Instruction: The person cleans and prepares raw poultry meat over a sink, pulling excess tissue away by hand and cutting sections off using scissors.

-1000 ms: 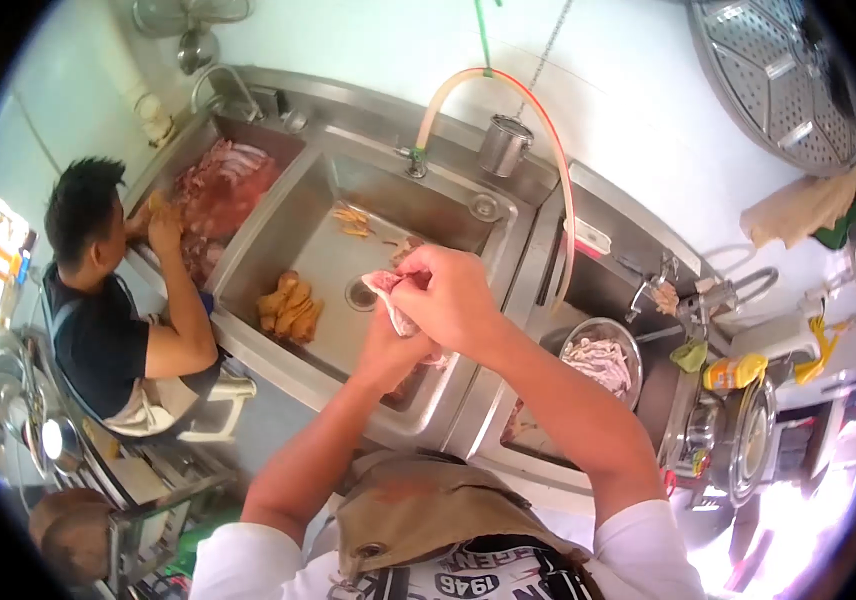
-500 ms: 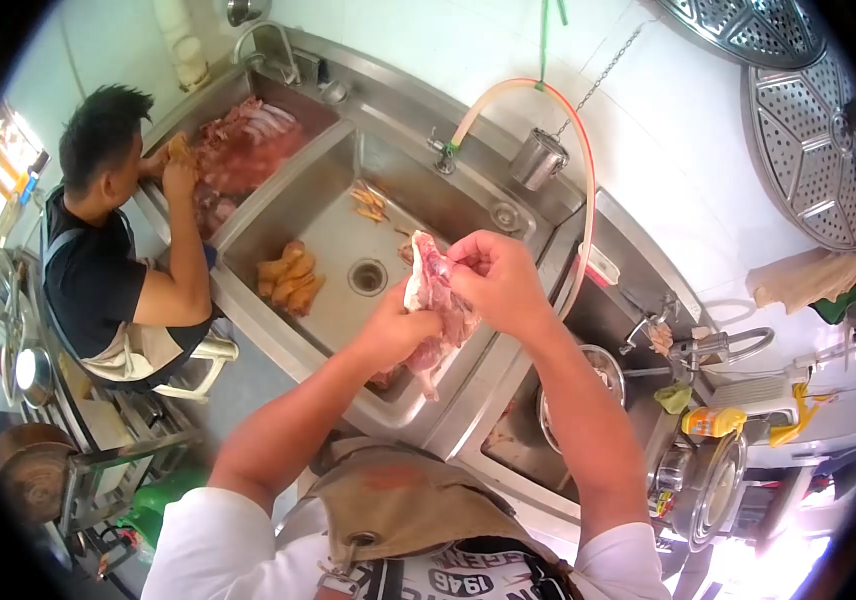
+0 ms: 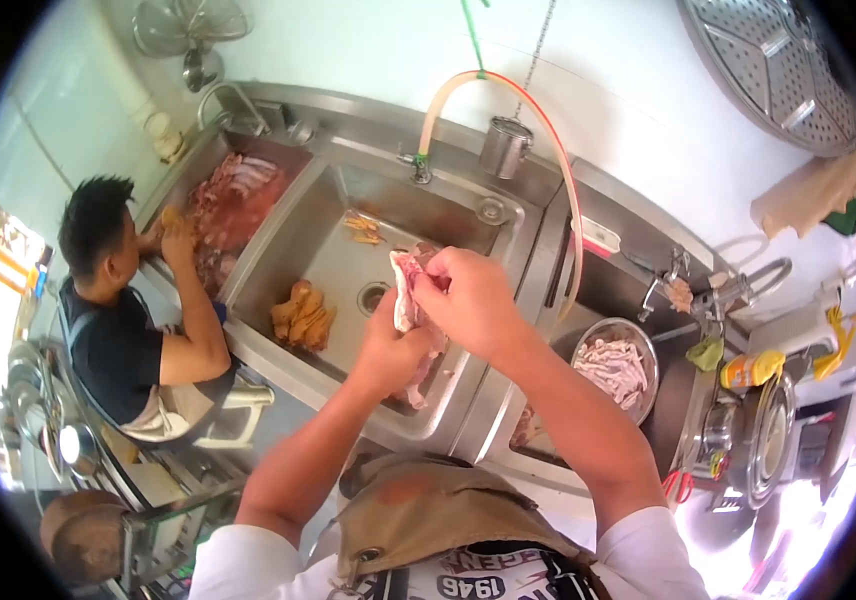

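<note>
Watching remotely, I have the left hand point(image 3: 393, 348) wrapped around the raw meat point(image 3: 405, 298) over the middle sink point(image 3: 340, 268), the right hand point(image 3: 473, 298) pinching its upper end. I'd brace firmly with the left (raw flesh likely slips), working the pinch gently.

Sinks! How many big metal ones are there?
3: the left sink with reddish water, the middle sink below the raw meat, the right sink holding a metal bowl. None looks hidden.
</note>
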`<state>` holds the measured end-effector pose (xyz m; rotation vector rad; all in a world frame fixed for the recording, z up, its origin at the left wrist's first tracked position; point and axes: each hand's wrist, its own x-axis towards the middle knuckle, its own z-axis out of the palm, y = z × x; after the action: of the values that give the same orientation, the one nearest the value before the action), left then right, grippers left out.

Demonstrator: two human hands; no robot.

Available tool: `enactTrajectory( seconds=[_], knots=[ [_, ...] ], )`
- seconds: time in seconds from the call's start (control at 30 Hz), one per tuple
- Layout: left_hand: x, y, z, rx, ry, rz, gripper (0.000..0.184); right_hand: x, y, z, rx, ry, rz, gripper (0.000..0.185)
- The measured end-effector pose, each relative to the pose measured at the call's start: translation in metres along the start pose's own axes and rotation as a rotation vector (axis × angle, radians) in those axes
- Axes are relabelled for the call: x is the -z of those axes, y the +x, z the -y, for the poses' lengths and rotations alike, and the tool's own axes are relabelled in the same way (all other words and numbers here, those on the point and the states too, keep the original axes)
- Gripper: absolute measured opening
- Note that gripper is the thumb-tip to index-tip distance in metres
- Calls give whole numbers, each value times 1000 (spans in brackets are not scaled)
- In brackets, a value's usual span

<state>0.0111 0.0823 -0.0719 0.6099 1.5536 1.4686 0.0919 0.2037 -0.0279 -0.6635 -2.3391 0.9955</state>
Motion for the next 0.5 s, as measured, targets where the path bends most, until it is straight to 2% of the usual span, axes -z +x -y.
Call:
enactTrajectory(
  seconds=[0.07,0.2,0.37,0.5],
  knots=[
    [-2,1,5,-43,47,-32,46,-2,-4,-4,-46,8,-19,28],
    [-13,-1,8,-121,90,-91,45,-9,-11,-12,-57,50,-76,19],
    [-23,-4,-2,-42,63,-92,45,-13,-23,-18,-12,130,-190,17],
    [-24,-3,-7,-22,55,-60,44,-21,-28,-29,136,173,-327,16]
  ],
)
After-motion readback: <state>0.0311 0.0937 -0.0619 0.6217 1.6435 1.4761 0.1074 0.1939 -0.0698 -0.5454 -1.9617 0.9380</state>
